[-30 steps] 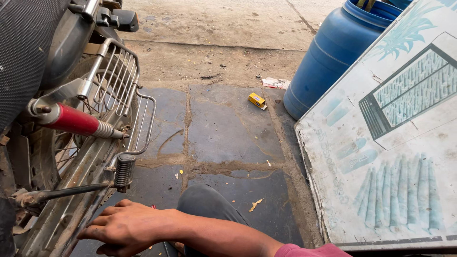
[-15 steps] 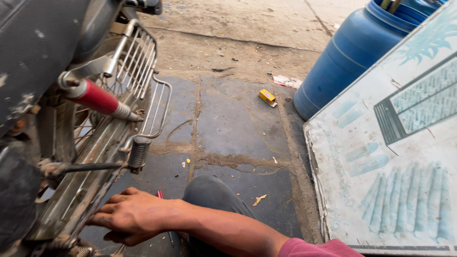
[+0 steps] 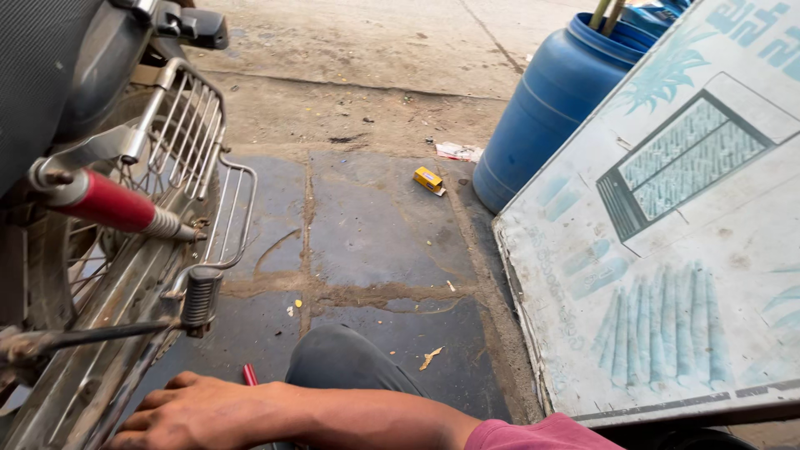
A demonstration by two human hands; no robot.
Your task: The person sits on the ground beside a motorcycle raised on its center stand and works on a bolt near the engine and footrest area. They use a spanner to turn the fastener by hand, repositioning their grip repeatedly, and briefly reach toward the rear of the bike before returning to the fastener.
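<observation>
Motorcycle (image 3: 75, 167) sits just beyond the fingers; footpeg (image 3: 200, 296) above them. Right hand (image 3: 196, 412) lies flat, fingers (image 3: 146, 421) spread loosely, holding nothing, against the lower frame. Red tool (image 3: 249, 374) just behind the knuckles. Left hand unseen. Brace the palm before pulling.

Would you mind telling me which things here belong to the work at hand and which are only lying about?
In hand: right hand by the motorcycle's footrest; red tool beside it.
Lying about: blue barrel, yellow box, printed board.
</observation>
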